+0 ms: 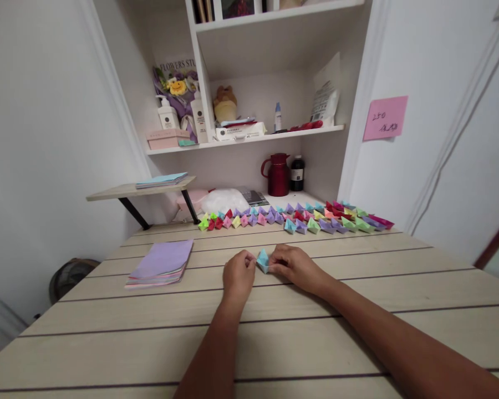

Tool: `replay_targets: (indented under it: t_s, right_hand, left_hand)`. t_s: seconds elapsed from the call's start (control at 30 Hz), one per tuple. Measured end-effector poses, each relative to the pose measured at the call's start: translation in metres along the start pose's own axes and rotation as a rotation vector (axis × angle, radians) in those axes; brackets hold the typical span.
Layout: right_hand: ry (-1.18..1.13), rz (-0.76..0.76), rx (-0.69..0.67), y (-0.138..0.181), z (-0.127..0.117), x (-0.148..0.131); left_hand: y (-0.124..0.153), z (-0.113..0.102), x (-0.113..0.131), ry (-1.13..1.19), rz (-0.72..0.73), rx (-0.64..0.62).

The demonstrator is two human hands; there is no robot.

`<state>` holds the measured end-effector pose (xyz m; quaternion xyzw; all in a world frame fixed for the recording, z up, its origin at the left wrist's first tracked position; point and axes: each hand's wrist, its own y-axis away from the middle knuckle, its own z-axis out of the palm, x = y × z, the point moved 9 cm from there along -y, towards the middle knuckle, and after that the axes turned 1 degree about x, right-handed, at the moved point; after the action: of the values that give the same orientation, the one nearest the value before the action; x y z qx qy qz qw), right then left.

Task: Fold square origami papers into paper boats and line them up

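Note:
A small light-blue folded paper boat (263, 261) is between my two hands, just above or on the wooden table (307, 349). My left hand (239, 274) is closed, its thumb and forefinger pinched at the boat's left end. At the boat's right end, my right hand (295, 265) pinches the paper with thumb and fingers. Behind my hands, rows of folded paper boats (314, 225) in many colours stretch across the table's back edge. To the left lies a stack of square paper (162, 260) with a purple sheet on top.
A raised stand (149, 188) at the back left bears more blue paper (162, 180). Behind the boats are a red jug (278, 176), a dark bottle (297, 173) and a white plastic bag (225, 202). A pink note (385, 118) is on the right wall.

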<state>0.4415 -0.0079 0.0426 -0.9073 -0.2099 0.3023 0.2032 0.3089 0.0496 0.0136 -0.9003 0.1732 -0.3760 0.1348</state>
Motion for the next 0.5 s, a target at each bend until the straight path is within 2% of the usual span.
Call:
replay_targets:
  t_s: [0.27, 0.4, 0.5]
  right_hand:
    - [0.038, 0.006, 0.094, 0.001, -0.006, 0.006]
    - [0.128, 0.002, 0.175, -0.002, -0.022, 0.012]
    - [0.22, -0.024, 0.21, -0.016, -0.042, 0.019]
  left_hand:
    - [0.001, 0.0, -0.002, 0.004, 0.0, -0.002]
    - [0.003, -0.001, -0.001, -0.013, -0.005, 0.003]
    - [0.005, -0.002, 0.003, -0.037, -0.011, 0.003]
